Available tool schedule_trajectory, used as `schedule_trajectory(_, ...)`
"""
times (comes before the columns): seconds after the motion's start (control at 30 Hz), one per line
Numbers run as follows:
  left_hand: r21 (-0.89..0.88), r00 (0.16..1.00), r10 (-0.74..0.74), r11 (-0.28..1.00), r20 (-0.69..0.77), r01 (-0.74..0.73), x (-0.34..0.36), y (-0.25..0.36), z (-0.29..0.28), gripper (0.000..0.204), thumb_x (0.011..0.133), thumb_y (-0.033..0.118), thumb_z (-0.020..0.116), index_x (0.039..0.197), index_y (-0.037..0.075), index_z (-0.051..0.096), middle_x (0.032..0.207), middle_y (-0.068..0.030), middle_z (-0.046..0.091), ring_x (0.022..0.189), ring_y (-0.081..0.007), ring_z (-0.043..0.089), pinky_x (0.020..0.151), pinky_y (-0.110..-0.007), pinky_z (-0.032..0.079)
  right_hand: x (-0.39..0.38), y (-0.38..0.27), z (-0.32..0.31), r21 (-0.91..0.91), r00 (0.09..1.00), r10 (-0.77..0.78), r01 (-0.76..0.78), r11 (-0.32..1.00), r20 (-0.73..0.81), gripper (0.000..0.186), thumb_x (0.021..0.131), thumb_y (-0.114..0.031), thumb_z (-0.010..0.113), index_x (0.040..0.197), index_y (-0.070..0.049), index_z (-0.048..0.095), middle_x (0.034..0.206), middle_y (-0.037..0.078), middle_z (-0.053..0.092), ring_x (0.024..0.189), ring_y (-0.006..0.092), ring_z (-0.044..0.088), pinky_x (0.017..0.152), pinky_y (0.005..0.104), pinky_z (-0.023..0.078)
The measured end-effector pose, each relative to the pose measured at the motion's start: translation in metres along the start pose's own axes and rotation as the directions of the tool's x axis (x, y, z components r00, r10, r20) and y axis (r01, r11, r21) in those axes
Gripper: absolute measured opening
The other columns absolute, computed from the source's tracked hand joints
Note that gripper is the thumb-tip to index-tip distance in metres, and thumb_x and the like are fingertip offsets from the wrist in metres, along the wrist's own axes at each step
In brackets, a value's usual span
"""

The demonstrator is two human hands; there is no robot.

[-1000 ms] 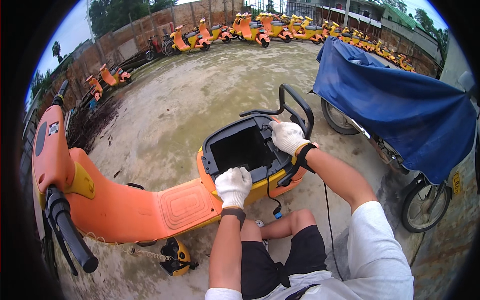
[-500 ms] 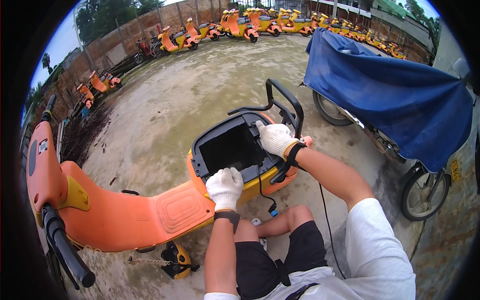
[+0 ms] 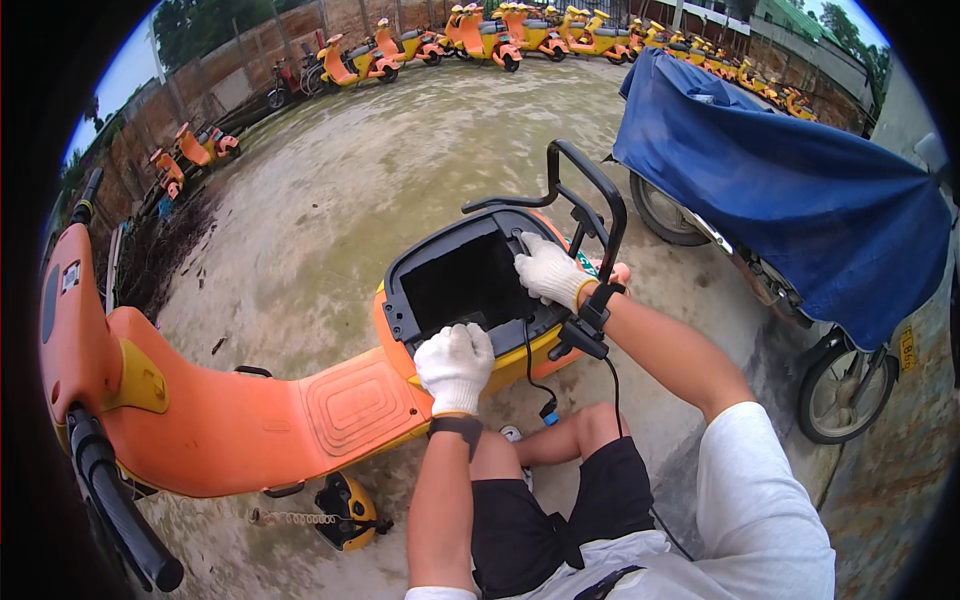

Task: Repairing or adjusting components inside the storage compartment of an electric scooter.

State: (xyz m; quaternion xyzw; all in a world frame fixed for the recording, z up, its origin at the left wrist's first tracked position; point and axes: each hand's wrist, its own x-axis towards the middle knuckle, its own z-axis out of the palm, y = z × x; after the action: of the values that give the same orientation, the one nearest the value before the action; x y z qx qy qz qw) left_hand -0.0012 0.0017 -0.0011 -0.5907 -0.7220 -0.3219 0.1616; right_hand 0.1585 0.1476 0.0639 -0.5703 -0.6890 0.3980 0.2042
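An orange and yellow scooter [image 3: 235, 415] stands in front of me, its seat compartment uncovered. The compartment is a dark cavity framed by a black rim [image 3: 397, 318]. My left hand [image 3: 454, 366], in a white knit glove, is closed over the near edge of that rim, fingertips hidden. At the rear right corner, my right hand [image 3: 550, 272], gloved alike, grips the rim with one finger stretched along its top. Between the hands, a black cable [image 3: 530, 365] hangs out over the scooter's side, ending in a blue-tipped connector [image 3: 549, 414].
Behind the compartment rises a black tube rack [image 3: 612, 200]. A yellow and black helmet [image 3: 350, 512] hangs by a coiled cord below the footboard. To the right stands a motorbike under a blue cover [image 3: 780, 190]. Several scooters [image 3: 490, 38] line the far wall.
The view has shifted slightly. My right hand has turned a little on the rim, and a black device at that wrist now shows. My left hand stays at the near edge.
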Motion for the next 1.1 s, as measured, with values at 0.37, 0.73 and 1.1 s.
schedule_trajectory(0.37, -0.03, 0.997, 0.037, 0.999, -0.062, -0.039, 0.002, -0.002, -0.001, 0.034, 0.09, 0.024, 0.068, 0.06, 0.009, 0.065, 0.064, -0.0144, 0.068, 0.056, -0.0345, 0.067, 0.056, -0.048, 0.054, 0.015, 0.007, 0.003, 0.835, 0.903, 0.174, -0.429, 0.345, 0.393, 0.012, 0.105, -0.022, 0.054, 0.095, -0.015, 0.057, 0.063, -0.006, 0.046, 0.045, 0.0087, 0.044, 0.04, 0.0263, 0.036)
schedule_trajectory(0.73, -0.02, 0.995, 0.035, 0.999, -0.089, -0.037, 0.0, -0.003, 0.005, 0.031, 0.088, 0.026, 0.072, 0.064, 0.007, 0.066, 0.067, -0.0146, 0.068, 0.059, -0.0356, 0.067, 0.056, -0.047, 0.052, 0.103, 0.072, 0.118, 0.605, 0.684, -0.545, 0.713, 0.354, -0.486, 0.022, 0.103, -0.037, 0.056, 0.11, -0.02, 0.067, 0.072, 0.003, 0.059, 0.059, 0.0207, 0.058, 0.052, 0.0358, 0.046)
schedule_trajectory(1.1, 0.012, 0.991, 0.061, 0.998, -0.116, -0.061, 0.0, -0.001, 0.004, 0.03, 0.088, 0.024, 0.067, 0.063, 0.007, 0.065, 0.065, -0.0147, 0.068, 0.057, -0.0352, 0.068, 0.057, -0.048, 0.055, 0.012, -0.011, 0.051, 0.948, 0.938, 0.195, -0.307, 0.084, 0.287, 0.018, 0.109, -0.032, 0.053, 0.104, -0.016, 0.059, 0.064, -0.003, 0.048, 0.047, 0.0163, 0.045, 0.044, 0.033, 0.039)
